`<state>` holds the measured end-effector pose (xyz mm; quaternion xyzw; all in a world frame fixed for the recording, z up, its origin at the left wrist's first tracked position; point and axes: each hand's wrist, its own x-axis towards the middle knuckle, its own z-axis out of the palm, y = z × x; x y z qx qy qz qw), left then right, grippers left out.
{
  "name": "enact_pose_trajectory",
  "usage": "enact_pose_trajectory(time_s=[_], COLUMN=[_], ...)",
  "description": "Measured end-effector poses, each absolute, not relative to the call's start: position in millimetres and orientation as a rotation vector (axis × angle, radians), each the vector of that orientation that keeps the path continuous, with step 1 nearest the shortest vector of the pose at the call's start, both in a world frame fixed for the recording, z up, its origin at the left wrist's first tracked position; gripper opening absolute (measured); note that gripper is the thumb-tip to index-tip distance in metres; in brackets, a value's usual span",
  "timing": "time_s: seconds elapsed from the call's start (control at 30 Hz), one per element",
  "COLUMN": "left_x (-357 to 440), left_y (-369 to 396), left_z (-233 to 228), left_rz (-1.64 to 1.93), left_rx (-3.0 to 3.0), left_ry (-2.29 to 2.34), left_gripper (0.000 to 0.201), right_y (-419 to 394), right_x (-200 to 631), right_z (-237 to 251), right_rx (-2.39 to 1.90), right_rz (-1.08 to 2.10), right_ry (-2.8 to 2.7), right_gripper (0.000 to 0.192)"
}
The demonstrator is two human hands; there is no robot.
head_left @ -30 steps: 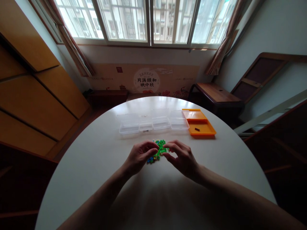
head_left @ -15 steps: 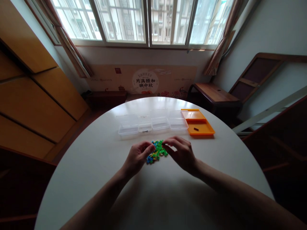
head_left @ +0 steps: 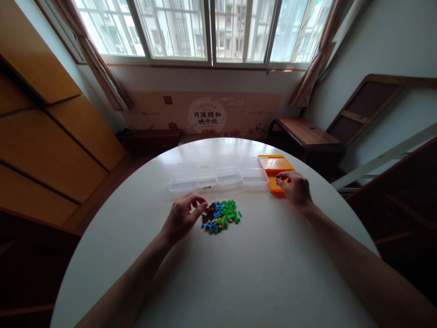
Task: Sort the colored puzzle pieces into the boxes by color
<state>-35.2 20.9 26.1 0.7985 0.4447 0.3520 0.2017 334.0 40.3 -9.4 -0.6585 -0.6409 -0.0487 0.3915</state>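
While the left hand (head_left: 182, 216) hovered half-curled, holding nothing, beside the brick pile (head_left: 221, 215) at centre frame, the right hand (head_left: 296, 187) rested over the orange tray (head_left: 273, 164), grip unclear.

Left hand (head_left: 180, 216) curled, right hand (head_left: 296, 187) outstretched

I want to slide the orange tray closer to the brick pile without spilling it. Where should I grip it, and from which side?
Probably grip the orange tray by its raised near rim, coming from the front right, where the right hand already rests. The tray lies flat on the white table with low walls, and a clear box sits right beside its left side, so that side seems crowded.
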Motion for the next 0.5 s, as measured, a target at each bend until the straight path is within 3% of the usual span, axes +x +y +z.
enact_pose_trajectory(time_s=[0.3, 0.5], left_x=[-41.0, -42.8], left_y=[24.8, 25.7], left_z=[19.5, 16.5], left_rz=[0.935, 0.783], left_rx=[2.298, 2.489], left_ry=[1.284, 1.282], left_gripper=[0.012, 0.022], right_y=[36.7, 25.4], right_x=[322.2, 293.6], right_z=[-5.6, 2.4], right_rx=[-1.637, -1.501], right_rz=[-0.114, -0.084], right_ry=[-1.587, -1.699], right_gripper=[0.024, 0.021])
